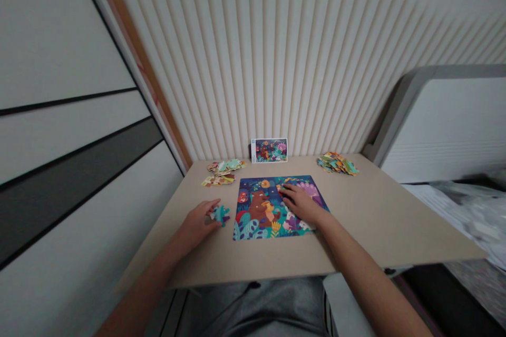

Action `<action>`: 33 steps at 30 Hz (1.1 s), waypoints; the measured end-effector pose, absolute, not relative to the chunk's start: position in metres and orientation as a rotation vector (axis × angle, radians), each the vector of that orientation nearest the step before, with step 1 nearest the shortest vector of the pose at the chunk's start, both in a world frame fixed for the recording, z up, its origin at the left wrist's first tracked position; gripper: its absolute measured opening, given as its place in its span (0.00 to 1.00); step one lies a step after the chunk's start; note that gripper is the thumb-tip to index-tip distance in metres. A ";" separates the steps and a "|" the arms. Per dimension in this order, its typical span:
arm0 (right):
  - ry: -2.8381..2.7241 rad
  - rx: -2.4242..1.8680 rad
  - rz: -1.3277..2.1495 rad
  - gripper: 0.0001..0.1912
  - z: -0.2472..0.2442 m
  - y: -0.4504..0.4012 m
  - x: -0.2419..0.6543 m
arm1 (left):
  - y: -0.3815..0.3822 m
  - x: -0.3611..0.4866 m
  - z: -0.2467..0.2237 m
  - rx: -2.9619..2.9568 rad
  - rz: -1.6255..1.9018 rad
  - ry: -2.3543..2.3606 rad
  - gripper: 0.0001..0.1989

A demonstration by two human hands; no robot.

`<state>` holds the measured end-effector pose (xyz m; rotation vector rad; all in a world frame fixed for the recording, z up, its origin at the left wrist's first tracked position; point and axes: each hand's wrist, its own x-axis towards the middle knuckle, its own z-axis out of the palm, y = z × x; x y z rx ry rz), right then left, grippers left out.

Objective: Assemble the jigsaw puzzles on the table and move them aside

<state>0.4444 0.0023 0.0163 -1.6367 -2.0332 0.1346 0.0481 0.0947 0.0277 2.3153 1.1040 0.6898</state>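
Puzzle picture (259,205) sits near the middle of my view, flat on the table, a little back from its front edge. Behind everything I see a pale ribbed wall (237,63), with a white-and-grey panelled surface (59,52) along the left. The beige table (375,216) reaches toward the wearer's grey-trousered lap (261,308).

On the picture I make out a brown bear, an orange animal and teal leaves along the lower left. The right hand (299,204) rests over its right half, fingers slightly spread and pointing left; I can't tell whether the fingertips pinch anything. The left hand (201,220) is just beside the picture's left edge, above the table.

At the back, a small card or box (271,150) with a similar colourful design stands upright before the wall. A pile of loose pieces (337,163) lies toward the back right; a greenish pile (229,166) lies back left, with a smaller yellow-brown stack (219,181) just in front. Smallest is the teal puzzle piece (221,215), pinched between the left thumb and forefinger; I can't tell if it is one piece or several.
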 end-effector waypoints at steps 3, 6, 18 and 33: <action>-2.022 -1.637 0.149 0.20 0.017 0.002 0.444 | 0.092 0.058 0.039 2.154 0.695 1.053 0.22; -1.971 -1.584 0.196 0.19 0.019 0.002 0.441 | 0.088 0.079 0.057 1.855 0.689 0.908 0.19; -1.365 -1.237 0.812 0.24 0.038 0.001 0.439 | 0.071 0.256 0.042 1.807 0.968 0.608 0.12; -1.190 -1.500 0.820 0.25 0.042 -0.030 0.511 | 0.046 0.235 0.027 2.532 0.787 0.405 0.11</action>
